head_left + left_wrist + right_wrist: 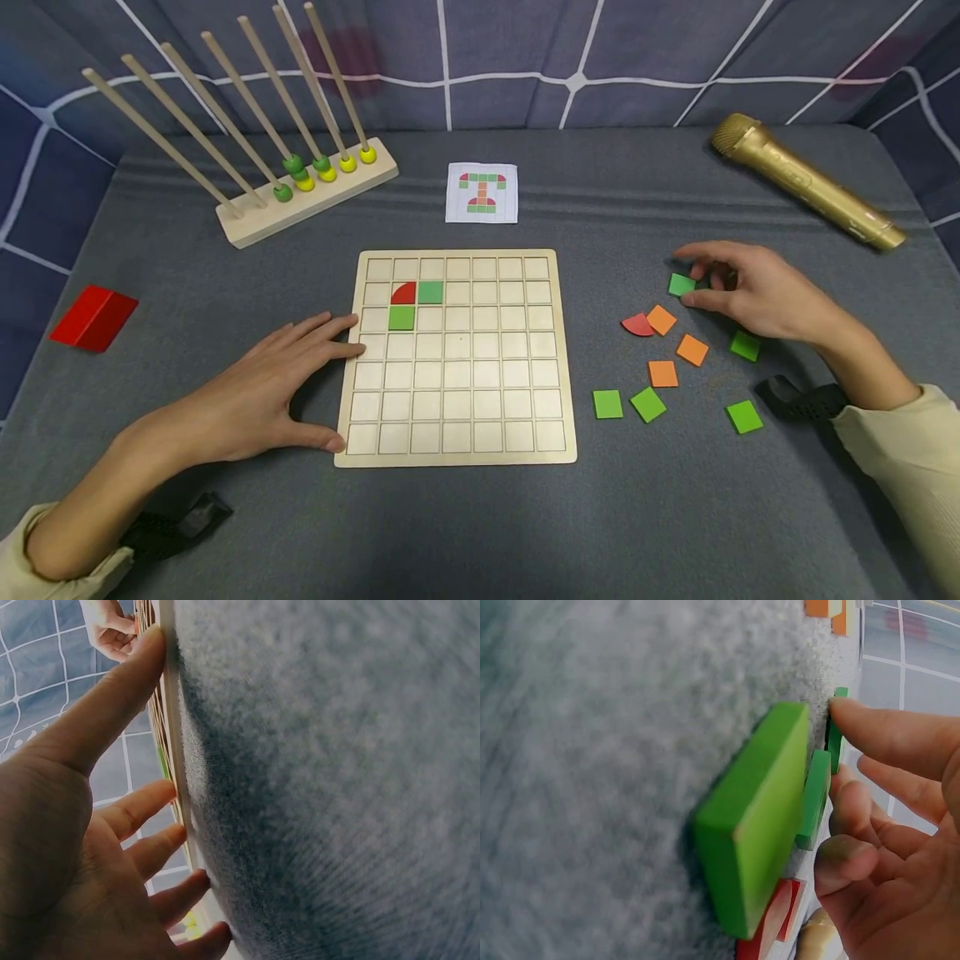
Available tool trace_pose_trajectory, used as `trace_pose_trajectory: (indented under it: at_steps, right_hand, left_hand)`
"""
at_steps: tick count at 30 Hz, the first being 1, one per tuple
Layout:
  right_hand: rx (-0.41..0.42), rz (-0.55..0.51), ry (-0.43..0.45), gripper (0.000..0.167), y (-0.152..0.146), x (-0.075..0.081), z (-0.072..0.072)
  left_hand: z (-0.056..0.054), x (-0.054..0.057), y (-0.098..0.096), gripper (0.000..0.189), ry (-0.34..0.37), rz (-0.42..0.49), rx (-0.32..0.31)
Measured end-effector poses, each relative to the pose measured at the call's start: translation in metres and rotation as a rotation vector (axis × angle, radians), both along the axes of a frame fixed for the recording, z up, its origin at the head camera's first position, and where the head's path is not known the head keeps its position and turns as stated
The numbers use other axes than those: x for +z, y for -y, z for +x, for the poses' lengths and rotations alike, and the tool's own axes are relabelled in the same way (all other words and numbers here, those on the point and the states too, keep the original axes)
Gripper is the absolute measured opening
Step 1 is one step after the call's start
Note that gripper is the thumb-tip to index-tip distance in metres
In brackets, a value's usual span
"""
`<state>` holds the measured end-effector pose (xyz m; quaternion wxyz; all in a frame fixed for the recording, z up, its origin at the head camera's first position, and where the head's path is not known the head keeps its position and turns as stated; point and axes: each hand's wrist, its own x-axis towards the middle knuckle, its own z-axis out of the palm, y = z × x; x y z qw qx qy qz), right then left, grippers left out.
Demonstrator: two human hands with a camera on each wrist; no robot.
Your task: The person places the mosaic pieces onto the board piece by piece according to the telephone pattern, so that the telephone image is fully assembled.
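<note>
Here, the spread left hand (251, 404) touches the board (457, 400) beside it; the right hand (757, 293) pinches a green tile (680, 285), best lifted level.

From my remote seat I see a dark grey cloth-like tabletop (480, 533), faint creases near its far edge, a blue-grey fabric backdrop (510, 37) behind, white grid lines (575, 81) curving across it, dim reddish patches (352, 62), soft shadows
</note>
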<state>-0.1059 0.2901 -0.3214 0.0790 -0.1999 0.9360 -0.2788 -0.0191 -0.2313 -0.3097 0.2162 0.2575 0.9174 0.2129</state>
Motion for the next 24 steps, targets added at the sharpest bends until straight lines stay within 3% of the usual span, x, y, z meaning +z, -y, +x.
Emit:
trace_pose_trajectory:
  at_steps: [6, 12, 17, 24]
  right_hand:
    - [-0.015, 0.013, -0.034, 0.048, 0.005, 0.004, 0.001]
    - [0.013, -0.041, -0.062, 0.051, 0.025, 0.015, 0.004]
    - [0.082, -0.056, -0.048, 0.051, 0.055, 0.022, 0.005]
    - [0.199, -0.077, -0.034, 0.048, 0.115, 0.029, -0.007]
  left_hand:
    - [0.000, 0.000, 0.000, 0.102, 0.007, 0.001, 0.001]
    - [-0.001, 0.000, -0.001, 0.104, 0.003, -0.019, 0.008]
    - [0.000, 0.000, -0.002, 0.111, 0.004, -0.023, 0.026]
    - [0.000, 0.002, -0.002, 0.108, 0.005, -0.032, 0.027]
